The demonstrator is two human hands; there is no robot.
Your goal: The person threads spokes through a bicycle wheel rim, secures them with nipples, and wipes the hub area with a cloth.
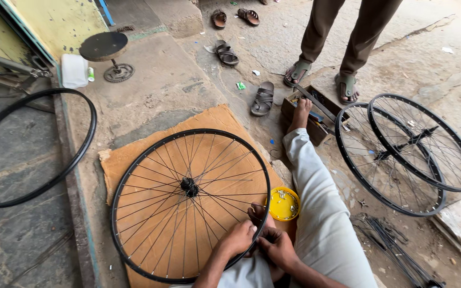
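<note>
A black spoked bicycle wheel (190,205) lies flat on a sheet of brown cardboard (134,160). Both my hands work at its near right rim. My left hand (237,238) grips the rim from above. My right hand (277,247) pinches something small at the rim beside it; what it holds is too small to tell. A yellow round dish (284,203) of small metal parts sits just right of the wheel, by my outstretched leg in pale trousers.
Two more spoked wheels (406,154) lie at the right, with loose spokes (396,250) on the ground. A wooden tool box (316,114) is by my foot. A person stands beyond it in sandals. A bare black rim (28,146) lies left. Slippers scatter further back.
</note>
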